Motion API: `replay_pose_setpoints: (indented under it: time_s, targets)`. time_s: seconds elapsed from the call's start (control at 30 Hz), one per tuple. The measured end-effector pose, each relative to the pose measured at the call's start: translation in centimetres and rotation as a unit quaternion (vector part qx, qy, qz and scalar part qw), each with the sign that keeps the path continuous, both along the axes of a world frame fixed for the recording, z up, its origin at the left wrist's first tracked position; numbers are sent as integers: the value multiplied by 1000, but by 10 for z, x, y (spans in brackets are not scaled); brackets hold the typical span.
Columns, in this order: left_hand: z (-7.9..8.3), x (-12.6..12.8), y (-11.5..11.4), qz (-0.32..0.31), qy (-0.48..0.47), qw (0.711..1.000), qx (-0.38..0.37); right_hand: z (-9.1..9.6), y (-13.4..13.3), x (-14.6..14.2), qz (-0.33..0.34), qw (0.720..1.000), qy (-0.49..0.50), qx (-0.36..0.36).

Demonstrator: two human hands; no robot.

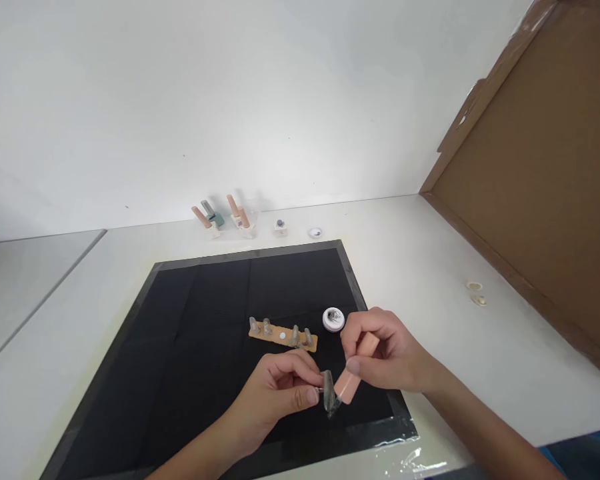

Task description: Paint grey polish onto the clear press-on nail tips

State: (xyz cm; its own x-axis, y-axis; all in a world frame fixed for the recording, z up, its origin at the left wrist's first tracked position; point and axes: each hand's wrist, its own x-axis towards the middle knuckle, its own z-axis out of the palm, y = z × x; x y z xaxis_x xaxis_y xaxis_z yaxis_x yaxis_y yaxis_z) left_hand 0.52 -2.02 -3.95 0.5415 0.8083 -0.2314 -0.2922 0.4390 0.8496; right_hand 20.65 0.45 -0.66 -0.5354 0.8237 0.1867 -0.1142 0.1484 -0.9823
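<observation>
My left hand [275, 393] pinches a thin holder bearing a long greyish false nail [329, 390], raised above the black mat [205, 360]. Between the fingers of my right hand [390, 353] is a peach-coloured nail polish brush cap [349, 385], slanted down to the left. Its bristle end is close to the false nail's lower side; whether they touch, I cannot tell. Just beyond my left hand lies a tan strip [274, 332] with several more false nails standing on it. A small round white lid or dish [333, 324] with dark bits sits beside my right hand.
At the back stand several nail polish bottles [245, 223], a small white block [280, 230] and a little white dish [315, 233]. Two small pale round pieces [476, 293] lie on the white table [405, 267] at right. A brown cardboard panel [545, 200] rises beyond them.
</observation>
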Motion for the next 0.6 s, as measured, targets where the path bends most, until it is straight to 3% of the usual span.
replay_pose_setpoints:
  time_s: [0.5, 0.6]
  targets:
    - [-4, 2, -2, 1, -2, 1000, -6, 5, 5, 0, -143, 986, -72, -55]
    - [-3, 3, -2, 0, -3, 1000, -6, 6, 5, 3, -125, 990, -51, -38]
